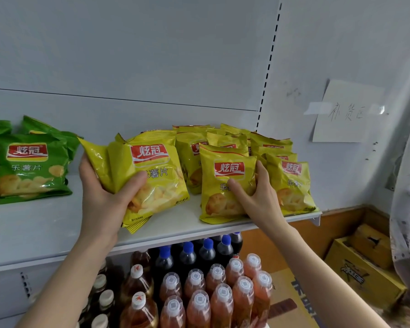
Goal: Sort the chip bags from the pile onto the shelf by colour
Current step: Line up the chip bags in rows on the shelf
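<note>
Left hand (102, 195) is clamped on the held yellow bag (152, 176), thumb across the face, fingers behind. There looks to be a second yellow bag tucked behind it, so probably a two-bag carry. Its lower edge sits at the front of the shelf (45, 233), tilted and not set down yet. Right hand (258, 192) grips the front yellow bag (225, 185), thumb on the face, fingers wrapped round its right edge, wedged against the neighbouring bag. My read is that it's steadying or nudging that bag right to open a slot, since the yellow row (277, 147) is already packed against the shelf's right end. Green bags (29, 166) are grouped at the far left, well apart from the yellows, with bare shelf between, so the colour split is holding. Makes sense to land the held bags just left of the yellow group and keep that gap. The source pile is not in view. Risk: the front yellow bag overhangs the shelf lip and could slide off onto the bottles (199, 292) below.
</note>
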Motion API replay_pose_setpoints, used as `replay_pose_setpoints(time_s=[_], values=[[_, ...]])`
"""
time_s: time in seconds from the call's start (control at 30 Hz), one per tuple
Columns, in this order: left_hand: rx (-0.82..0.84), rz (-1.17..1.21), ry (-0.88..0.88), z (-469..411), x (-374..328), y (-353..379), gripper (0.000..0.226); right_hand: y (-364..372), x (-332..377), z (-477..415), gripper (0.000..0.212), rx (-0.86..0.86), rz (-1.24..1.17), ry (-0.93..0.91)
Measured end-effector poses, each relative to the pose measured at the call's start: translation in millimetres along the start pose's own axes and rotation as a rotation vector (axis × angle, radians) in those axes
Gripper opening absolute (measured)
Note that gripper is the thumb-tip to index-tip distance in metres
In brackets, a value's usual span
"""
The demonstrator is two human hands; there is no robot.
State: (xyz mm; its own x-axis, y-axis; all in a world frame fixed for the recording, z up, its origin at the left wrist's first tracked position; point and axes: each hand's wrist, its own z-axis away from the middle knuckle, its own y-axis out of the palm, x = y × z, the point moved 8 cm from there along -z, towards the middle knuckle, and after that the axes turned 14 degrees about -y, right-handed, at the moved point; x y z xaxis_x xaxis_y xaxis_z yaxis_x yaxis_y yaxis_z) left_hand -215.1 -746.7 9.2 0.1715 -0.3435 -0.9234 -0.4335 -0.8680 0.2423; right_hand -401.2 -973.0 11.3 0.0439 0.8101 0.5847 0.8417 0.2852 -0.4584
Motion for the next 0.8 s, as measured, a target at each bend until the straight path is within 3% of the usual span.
replay_pose_setpoints(time_s=[0.2,0.5,0.67,0.8], values=[[0.009,0.011,0.007,3,0,-2,0.09,0,6,6,0.112,-0.013,0.053,-0.009],[0.056,0.056,0.014,18,-3,11,0.105,0,8,2,0.096,-0.002,0.115,-0.044],[0.111,0.022,0.029,36,3,30,0.098,-1,14,4,0.072,-0.026,0.131,-0.101],[0.052,0.032,0.022,45,7,32,0.099,-27,29,-3,0.056,-0.12,0.171,-0.221]])
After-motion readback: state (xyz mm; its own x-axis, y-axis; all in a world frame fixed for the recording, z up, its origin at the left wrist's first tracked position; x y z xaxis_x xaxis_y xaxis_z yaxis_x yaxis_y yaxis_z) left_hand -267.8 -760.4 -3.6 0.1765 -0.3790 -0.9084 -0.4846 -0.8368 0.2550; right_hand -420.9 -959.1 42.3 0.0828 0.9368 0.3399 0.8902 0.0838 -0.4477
